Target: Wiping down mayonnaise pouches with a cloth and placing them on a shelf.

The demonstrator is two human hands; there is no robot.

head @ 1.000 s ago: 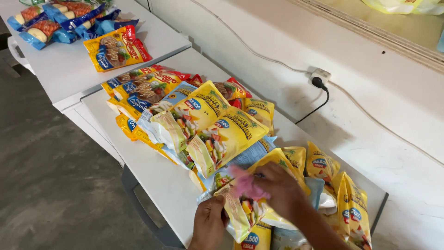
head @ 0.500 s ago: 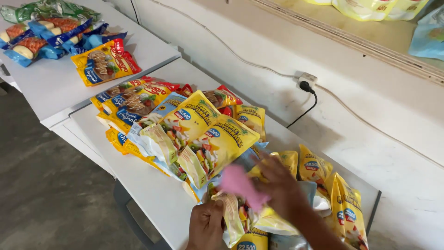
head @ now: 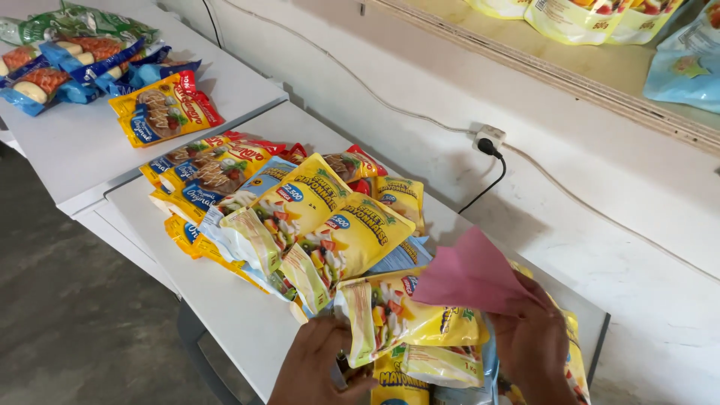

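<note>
yellow pouch [head: 409,319] lies at the near right of the white table [head: 232,315], left hand [head: 322,367] closed on its near edge; right hand [head: 534,346] pinches a pink cloth [head: 472,276] over it; many pouches [head: 300,217] lie piled far left, seemingly unhandled

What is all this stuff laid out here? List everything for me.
yellow pouches: many, piled overlapping mid-table
pouch in hand: one, yellow, at the near edge
pink cloth: one, over the near pouches
blue packets: several, far left table
green packets: a few, behind the blue ones
tables: two, white, side by side
wall socket: one, white, black plug in it
shelf: wooden, holds more pouches
left hand: grips the pouch
right hand: holds the cloth
</note>
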